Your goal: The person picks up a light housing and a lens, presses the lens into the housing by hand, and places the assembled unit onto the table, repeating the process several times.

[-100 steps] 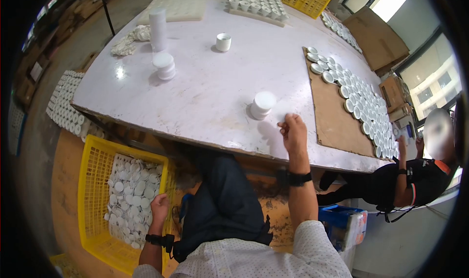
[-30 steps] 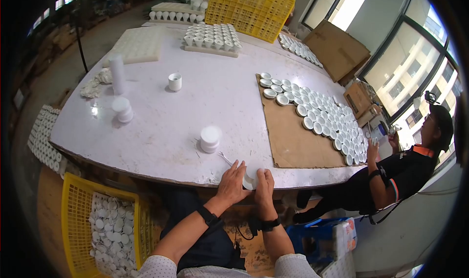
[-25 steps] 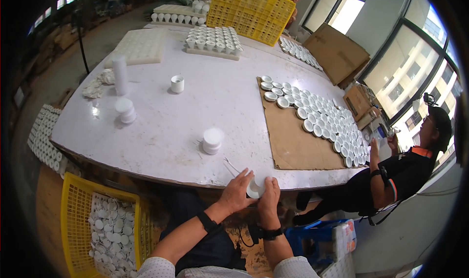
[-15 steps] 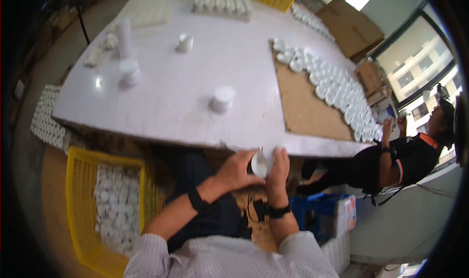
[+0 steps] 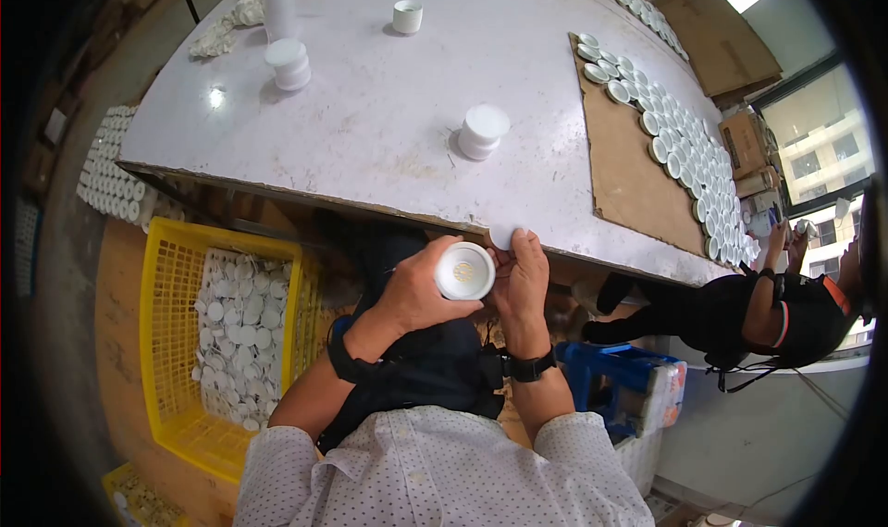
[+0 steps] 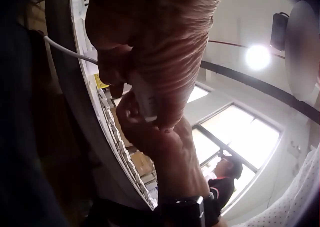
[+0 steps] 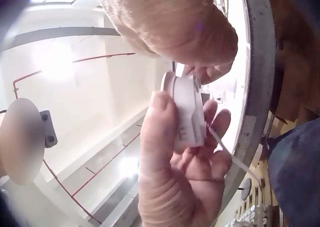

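My left hand point(image 5: 412, 288) grips a round white lamp housing point(image 5: 449, 291), its opening turned up with a pale yellow dotted disc inside. Just right of it, my right hand point(image 5: 523, 282) pinches a thin white disc point(image 5: 501, 237) between thumb and fingers near the table edge. In the right wrist view the left hand point(image 7: 182, 179) holds the housing point(image 7: 189, 112) by its side, a white cable point(image 7: 231, 153) trailing from it, with the right hand point(image 7: 175, 24) close above. The left wrist view shows the housing point(image 6: 144, 97) partly hidden between both hands.
Stacked white discs point(image 5: 485, 124) stand on the table point(image 5: 370, 148), with another stack point(image 5: 289, 64) and a cup point(image 5: 407, 16) farther back. Cardboard point(image 5: 629, 175) bearing many white rings lies right. A yellow basket point(image 5: 166, 342) of discs stands lower left; a person point(image 5: 786, 319) works at right.
Both hands have drawn slightly left and up in the head view, and the housing's opening now faces the camera. Earlier, the left hand was beside the basket and the right over the table.
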`<control>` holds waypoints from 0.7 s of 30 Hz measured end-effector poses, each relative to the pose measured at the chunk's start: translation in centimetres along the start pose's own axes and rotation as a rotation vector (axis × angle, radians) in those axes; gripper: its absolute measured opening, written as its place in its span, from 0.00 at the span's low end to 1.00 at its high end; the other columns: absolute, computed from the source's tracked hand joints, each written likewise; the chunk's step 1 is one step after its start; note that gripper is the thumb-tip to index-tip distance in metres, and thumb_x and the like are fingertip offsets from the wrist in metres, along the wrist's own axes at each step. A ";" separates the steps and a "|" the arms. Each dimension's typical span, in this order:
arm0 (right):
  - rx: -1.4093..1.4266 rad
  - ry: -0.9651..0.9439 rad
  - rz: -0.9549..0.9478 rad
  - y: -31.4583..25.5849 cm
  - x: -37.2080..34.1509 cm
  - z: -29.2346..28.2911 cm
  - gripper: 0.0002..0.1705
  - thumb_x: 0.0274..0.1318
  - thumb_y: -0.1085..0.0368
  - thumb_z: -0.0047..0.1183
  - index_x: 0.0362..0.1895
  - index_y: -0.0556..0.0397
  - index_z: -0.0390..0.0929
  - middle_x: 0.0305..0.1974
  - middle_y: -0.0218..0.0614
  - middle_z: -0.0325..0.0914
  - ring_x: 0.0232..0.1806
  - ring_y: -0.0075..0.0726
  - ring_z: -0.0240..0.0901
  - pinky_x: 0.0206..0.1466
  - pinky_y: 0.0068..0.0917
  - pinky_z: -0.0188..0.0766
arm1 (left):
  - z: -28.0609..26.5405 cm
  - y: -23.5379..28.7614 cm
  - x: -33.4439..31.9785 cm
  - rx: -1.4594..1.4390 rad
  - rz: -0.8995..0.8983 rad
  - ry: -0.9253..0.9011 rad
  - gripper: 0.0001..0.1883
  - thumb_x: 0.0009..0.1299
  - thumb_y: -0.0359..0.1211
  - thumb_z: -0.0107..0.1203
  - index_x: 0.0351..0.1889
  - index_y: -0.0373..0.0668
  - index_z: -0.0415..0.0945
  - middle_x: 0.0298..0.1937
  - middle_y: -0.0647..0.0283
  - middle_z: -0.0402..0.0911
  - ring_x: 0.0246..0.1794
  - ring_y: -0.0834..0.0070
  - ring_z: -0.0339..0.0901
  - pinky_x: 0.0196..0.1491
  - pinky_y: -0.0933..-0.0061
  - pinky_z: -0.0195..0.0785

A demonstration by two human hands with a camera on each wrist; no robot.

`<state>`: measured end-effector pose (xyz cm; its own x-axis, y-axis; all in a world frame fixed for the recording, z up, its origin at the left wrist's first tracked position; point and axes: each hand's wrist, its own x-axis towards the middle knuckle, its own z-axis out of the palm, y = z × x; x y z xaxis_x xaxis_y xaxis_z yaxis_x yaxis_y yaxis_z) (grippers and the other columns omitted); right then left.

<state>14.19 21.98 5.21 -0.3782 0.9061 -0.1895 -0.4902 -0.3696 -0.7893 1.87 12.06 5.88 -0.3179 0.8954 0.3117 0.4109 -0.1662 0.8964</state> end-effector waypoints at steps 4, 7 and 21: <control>-0.063 0.073 0.093 0.1 0.0 0.5 0.14 0.60 0.67 0.41 0.49 0.58 0.65 0.39 0.37 0.74 0.36 0.28 0.74 0.32 0.20 0.73 | -1.7 -0.7 -1.3 0.032 -0.103 0.067 0.38 0.38 0.34 0.71 0.48 0.37 0.65 0.47 0.51 0.75 0.45 0.63 0.76 0.46 0.69 0.69; -0.110 0.105 0.132 0.6 0.1 0.5 0.12 0.58 0.68 0.44 0.46 0.58 0.67 0.38 0.36 0.74 0.35 0.26 0.74 0.30 0.18 0.73 | -2.3 -1.1 -1.7 0.050 -0.149 0.093 0.38 0.38 0.33 0.71 0.48 0.38 0.63 0.46 0.51 0.76 0.45 0.62 0.76 0.46 0.69 0.69; -0.478 -0.128 0.222 4.3 -2.0 0.2 0.11 0.51 0.67 0.56 0.37 0.61 0.74 0.29 0.32 0.75 0.25 0.18 0.69 0.24 0.12 0.67 | -2.8 -2.3 -2.9 0.007 -0.326 0.120 0.39 0.40 0.32 0.70 0.52 0.39 0.63 0.45 0.53 0.75 0.46 0.64 0.75 0.48 0.69 0.68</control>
<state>12.71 18.50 2.26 -0.5392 0.7737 -0.3327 0.0125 -0.3877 -0.9217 -0.50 8.70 3.78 -0.5314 0.8459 0.0443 0.2766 0.1239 0.9530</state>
